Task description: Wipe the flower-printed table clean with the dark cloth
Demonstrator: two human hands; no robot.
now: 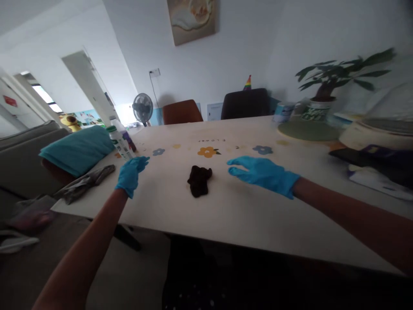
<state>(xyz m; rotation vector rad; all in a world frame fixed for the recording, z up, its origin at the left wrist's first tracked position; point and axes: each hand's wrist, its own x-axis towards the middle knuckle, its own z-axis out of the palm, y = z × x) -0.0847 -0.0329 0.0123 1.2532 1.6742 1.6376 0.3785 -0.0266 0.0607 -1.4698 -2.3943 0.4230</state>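
A small dark brown crumpled lump (199,181), perhaps a cloth, lies on the white table (180,219) between my hands. My left hand (130,174), in a blue glove, is to its left with the fingers stretched out and nothing visible in them. Just beyond that hand stands a white bottle with a green cap (118,140); whether they touch I cannot tell. A purple bottle (128,140) is beside it. To the right of the lump, my right hand (263,172), also gloved in blue, hovers over the table, thumb and fingers apart, holding nothing.
A grey cloth (87,183) hangs over the left table edge. Along the back right are a mug (284,112), a potted plant (319,107) on a green mat (303,130), and dark items (374,161). Two chairs (182,113) stand behind; a fan (142,107) is at back left.
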